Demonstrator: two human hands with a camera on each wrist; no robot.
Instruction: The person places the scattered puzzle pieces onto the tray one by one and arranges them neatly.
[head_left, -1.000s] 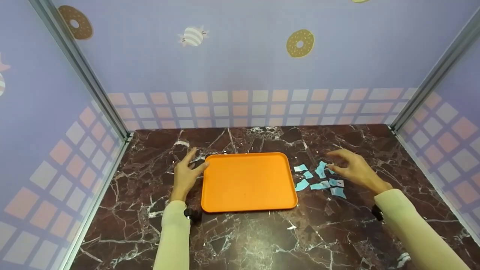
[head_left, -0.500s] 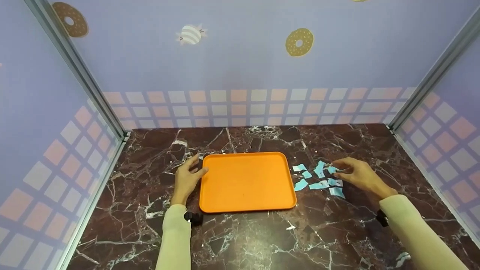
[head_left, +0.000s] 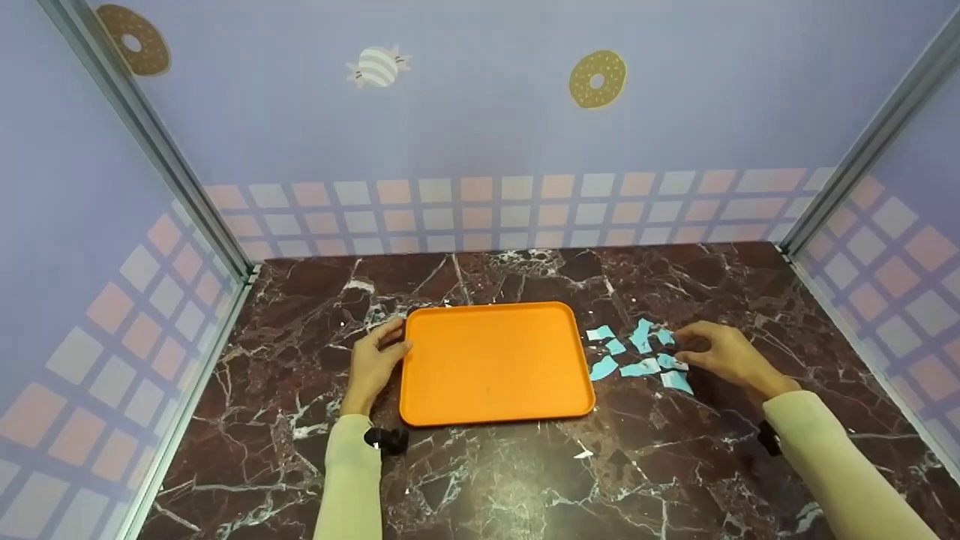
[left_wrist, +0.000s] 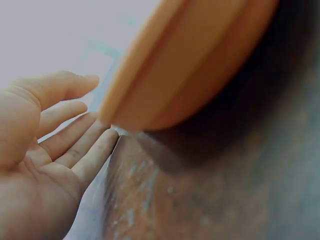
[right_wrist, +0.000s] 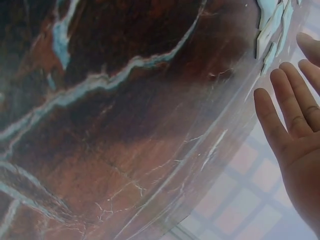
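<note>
An orange rectangular tray (head_left: 495, 364) lies flat on the dark marbled table. My left hand (head_left: 373, 367) is at its left edge, thumb beside the rim and fingers extended; the left wrist view shows the fingers (left_wrist: 82, 150) loosely straight near the tray's rim (left_wrist: 150, 85). Whether they touch it, I cannot tell. To the right of the tray lie several small, flat, irregular light-blue pieces (head_left: 639, 368), some with white or printed parts. My right hand (head_left: 727, 360) is at their right side, thumb and index finger apart beside the nearest pieces. In the right wrist view its fingers (right_wrist: 287, 100) are extended, holding nothing visible.
Purple walls with a checked band enclose the table (head_left: 480, 480) at the back and both sides. Metal posts (head_left: 161, 161) stand at the rear corners. A small white mark or scrap (head_left: 583, 454) shows in front of the tray.
My right hand has drawn slightly right and lower, uncovering a blue piece near its fingertips. My left fingers have come down closer to the tray's edge. The tray stays in place.
</note>
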